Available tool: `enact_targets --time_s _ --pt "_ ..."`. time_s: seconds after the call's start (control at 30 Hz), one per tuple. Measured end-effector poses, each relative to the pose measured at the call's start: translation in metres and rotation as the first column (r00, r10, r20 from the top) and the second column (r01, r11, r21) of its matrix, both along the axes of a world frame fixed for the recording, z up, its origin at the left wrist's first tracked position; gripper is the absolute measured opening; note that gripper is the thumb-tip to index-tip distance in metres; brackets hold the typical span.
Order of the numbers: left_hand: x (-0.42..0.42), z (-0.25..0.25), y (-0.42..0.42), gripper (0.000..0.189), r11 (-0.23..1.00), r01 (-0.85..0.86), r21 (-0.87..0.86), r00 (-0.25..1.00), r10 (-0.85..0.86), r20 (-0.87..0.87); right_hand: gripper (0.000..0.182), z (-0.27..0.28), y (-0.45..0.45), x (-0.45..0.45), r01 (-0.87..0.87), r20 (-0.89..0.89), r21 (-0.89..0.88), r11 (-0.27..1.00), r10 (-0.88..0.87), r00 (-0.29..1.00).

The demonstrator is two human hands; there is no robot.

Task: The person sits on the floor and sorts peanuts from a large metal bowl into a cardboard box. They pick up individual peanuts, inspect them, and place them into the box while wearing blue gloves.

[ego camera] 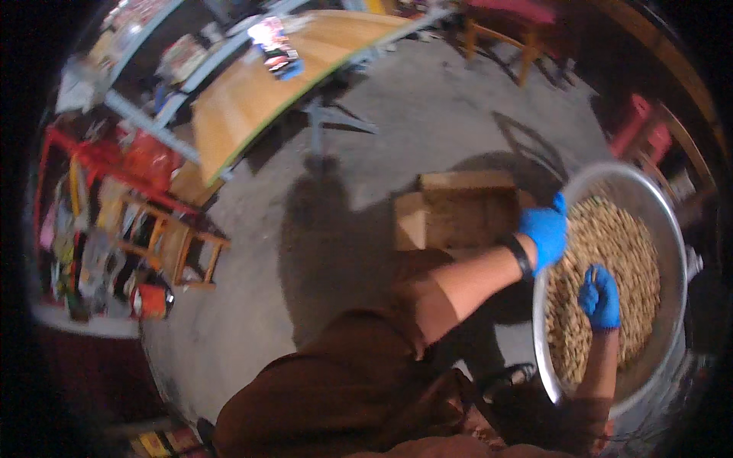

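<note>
A large round metal basin (676, 229) stands to my right, holding a broad heap of small tan pieces (627, 275) that look like unshelled peanuts. My left hand (544, 237), in a blue glove with a dark band at the wrist, is at the basin's near left rim. Its thumb sticks up, and its other fingers are mostly hidden from view. Over the heap, my right hand (600, 297), also gloved in blue, has its fingers curled together. A small tan piece (594, 275) shows at those fingertips.
An open cardboard box (469, 214) sits on the concrete floor (412, 114) left of the basin. A wooden-topped table (240, 120) carries a brightly lit packet (275, 48). Wooden stools (183, 252) and a cluttered red-framed shelf (97, 151) line the left. Another chair (641, 129) is beyond the basin.
</note>
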State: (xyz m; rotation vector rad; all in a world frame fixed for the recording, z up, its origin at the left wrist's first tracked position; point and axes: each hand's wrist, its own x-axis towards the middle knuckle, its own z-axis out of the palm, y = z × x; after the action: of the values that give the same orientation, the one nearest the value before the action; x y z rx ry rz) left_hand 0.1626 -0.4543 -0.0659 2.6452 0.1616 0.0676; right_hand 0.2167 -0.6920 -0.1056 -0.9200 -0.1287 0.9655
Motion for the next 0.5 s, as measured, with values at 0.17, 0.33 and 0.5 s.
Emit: enact_targets --time_s 0.17,0.33,0.5 --pt "-0.007 0.011 0.007 0.075 0.998 0.011 -0.055 0.999 -0.013 -0.036 0.028 0.045 -0.001 -0.001 0.149 0.01 -0.073 0.986 -0.149 0.989" --pt "-0.005 0.017 0.004 0.082 0.994 0.053 0.094 0.993 -0.043 -0.106 0.025 0.05 0.006 -0.003 0.144 0.353 -0.242 0.96 -0.051 0.934" --pt "-0.004 0.013 0.003 0.083 0.989 0.083 0.121 0.993 -0.072 -0.096 0.026 0.035 0.011 -0.004 0.083 0.231 -0.151 0.985 -0.046 0.972"
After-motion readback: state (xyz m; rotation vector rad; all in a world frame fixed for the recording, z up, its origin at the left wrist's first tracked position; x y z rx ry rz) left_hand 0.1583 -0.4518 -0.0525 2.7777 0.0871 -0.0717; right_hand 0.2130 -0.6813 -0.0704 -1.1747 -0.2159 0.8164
